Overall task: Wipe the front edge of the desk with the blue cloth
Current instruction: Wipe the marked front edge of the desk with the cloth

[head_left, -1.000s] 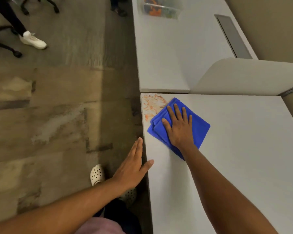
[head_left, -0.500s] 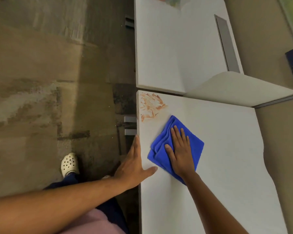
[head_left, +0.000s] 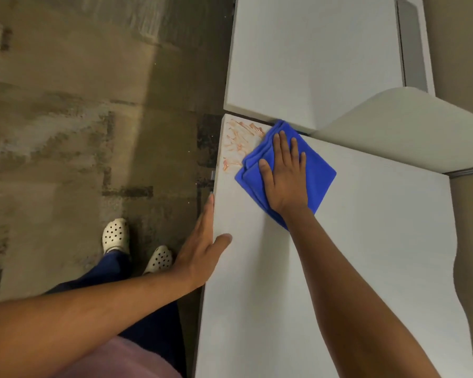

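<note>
Blue cloth (head_left: 306, 170), one, under right hand (head_left: 284, 173); left hand (head_left: 202, 249) on desk (head_left: 366, 268) edge.

soft blue cloth (head_left: 320, 173); smooth matt desk (head_left: 339, 268); mottled floor (head_left: 79, 132).

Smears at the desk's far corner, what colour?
Orange-reddish streaks, the smears lie on the white desk just left of the blue cloth; head view.

Two hands (head_left: 284, 173), one cloth (head_left: 320, 173), two desks (head_left: 352, 268) (two shoes (head_left: 115, 236)).
</note>
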